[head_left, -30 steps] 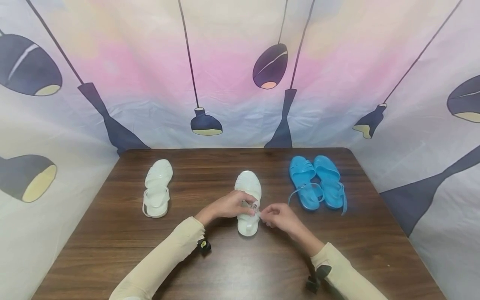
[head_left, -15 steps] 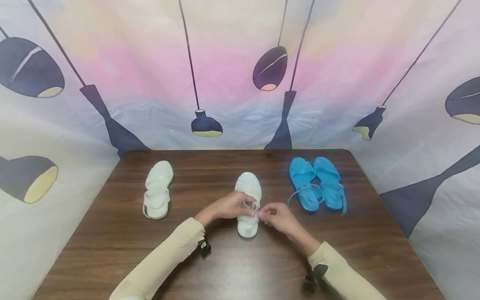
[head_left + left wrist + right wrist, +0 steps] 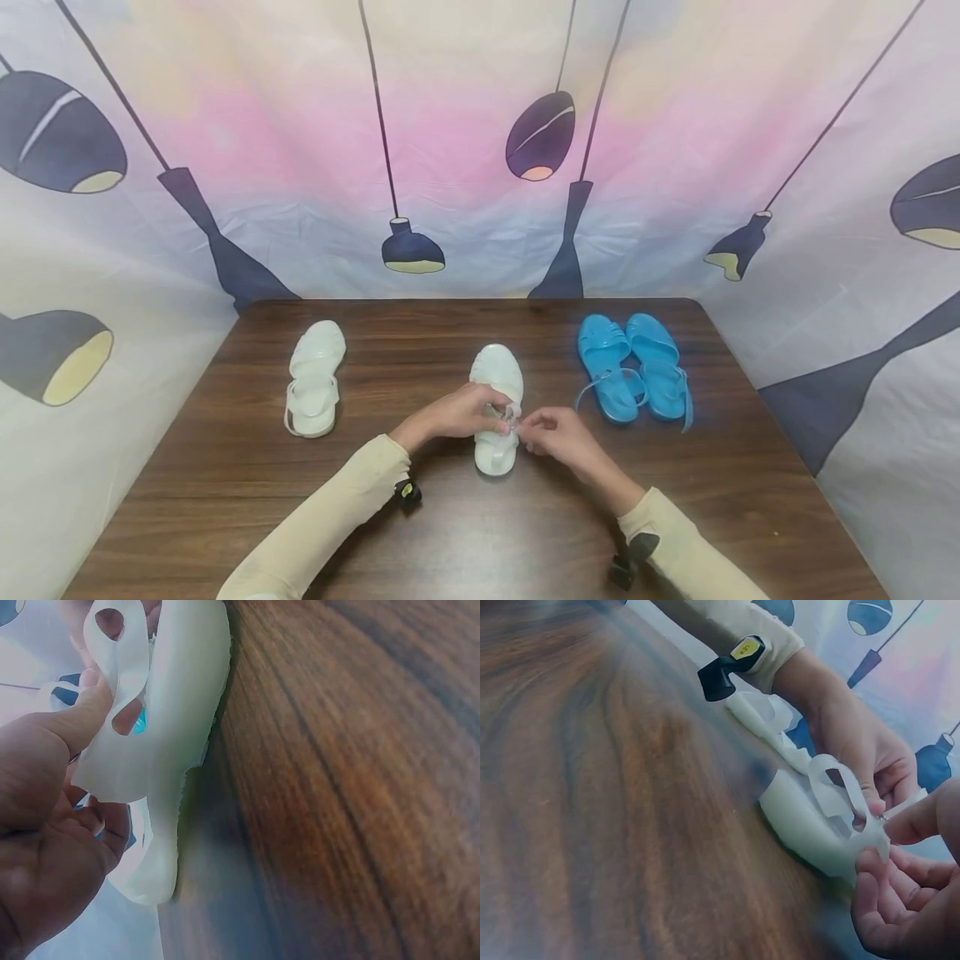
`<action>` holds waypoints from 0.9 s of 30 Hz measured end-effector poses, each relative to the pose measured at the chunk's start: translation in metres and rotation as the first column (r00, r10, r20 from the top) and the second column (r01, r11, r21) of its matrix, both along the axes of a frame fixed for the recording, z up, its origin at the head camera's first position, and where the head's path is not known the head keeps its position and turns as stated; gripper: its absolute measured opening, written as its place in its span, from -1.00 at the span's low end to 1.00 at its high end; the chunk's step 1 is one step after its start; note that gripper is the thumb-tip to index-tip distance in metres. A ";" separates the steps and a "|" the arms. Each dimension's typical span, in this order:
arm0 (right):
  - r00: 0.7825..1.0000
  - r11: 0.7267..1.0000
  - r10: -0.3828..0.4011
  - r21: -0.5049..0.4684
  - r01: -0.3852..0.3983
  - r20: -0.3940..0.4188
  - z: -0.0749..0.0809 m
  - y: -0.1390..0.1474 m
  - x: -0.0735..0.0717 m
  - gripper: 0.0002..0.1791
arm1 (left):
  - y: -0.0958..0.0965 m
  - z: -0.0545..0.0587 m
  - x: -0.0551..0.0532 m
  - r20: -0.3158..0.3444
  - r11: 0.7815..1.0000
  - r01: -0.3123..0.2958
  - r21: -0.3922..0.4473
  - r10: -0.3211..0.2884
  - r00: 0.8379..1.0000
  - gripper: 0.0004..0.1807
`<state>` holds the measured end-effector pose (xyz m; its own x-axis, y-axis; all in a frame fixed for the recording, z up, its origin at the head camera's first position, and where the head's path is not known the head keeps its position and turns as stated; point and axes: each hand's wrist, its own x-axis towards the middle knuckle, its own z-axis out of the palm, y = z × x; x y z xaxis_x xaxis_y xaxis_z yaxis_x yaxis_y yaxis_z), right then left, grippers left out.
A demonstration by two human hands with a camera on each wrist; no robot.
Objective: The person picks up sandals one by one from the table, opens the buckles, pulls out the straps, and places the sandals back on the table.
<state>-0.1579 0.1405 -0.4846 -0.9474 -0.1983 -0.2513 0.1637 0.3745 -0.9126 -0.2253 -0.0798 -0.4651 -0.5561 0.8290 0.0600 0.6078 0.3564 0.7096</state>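
A white jelly sandal (image 3: 497, 364) lies on the table in the middle of the head view, its toe pointing away from me. My left hand (image 3: 455, 412) reaches over it from the left and pinches the ankle strap beside a small buckle (image 3: 883, 818). From the other side, my right hand (image 3: 564, 435) pinches the strap near that buckle between thumb and finger. In the right wrist view, the fingertips of both hands meet close around the buckle. The left wrist view shows the sandal's white side (image 3: 191, 682) and looped heel strap (image 3: 133, 656); the strap end is mostly hidden by fingers.
Another white sandal (image 3: 318, 346) lies at the left of the wooden table (image 3: 375, 533). Two blue sandals (image 3: 617, 400) rest side by side at the back right. A cloth backdrop (image 3: 465, 150) printed with lamps hangs behind the table's far edge.
My right fingertips shift slightly left toward the buckle, then back down a little at the strap. My left hand keeps its hold, and the sandals stay where they were.
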 end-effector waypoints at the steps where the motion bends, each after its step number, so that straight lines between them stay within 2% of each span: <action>1: 1.000 1.000 -0.002 0.000 0.002 0.011 0.000 0.000 0.001 -0.78 | 0.000 0.000 0.000 0.002 1.000 -0.001 0.001 0.001 1.000 -0.82; 11: 0.999 0.999 -0.011 0.053 0.013 -0.044 -0.004 0.000 0.003 -0.85 | -0.002 -0.002 0.000 0.010 1.000 -0.032 -0.001 0.032 0.999 -0.68; 17: 0.999 0.999 -0.029 -0.019 0.028 -0.016 -0.003 -0.004 0.001 -0.80 | 0.000 -0.003 0.000 0.017 1.000 -0.017 0.011 0.017 1.000 -0.81; 22: 0.999 1.000 -0.026 0.009 0.027 -0.045 -0.001 -0.005 0.002 -0.77 | -0.001 -0.004 0.000 0.007 1.000 -0.019 0.011 0.019 1.000 -0.87; 27: 0.999 1.000 -0.025 -0.009 0.025 -0.021 -0.002 -0.001 0.004 -0.71 | -0.001 -0.003 0.000 -0.006 1.000 -0.005 0.013 0.005 1.000 -0.85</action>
<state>-0.1539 0.1391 -0.4861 -0.9572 -0.1767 -0.2292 0.1532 0.3627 -0.9192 -0.2255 -0.0806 -0.4684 -0.5598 0.8253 0.0742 0.6104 0.3502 0.7105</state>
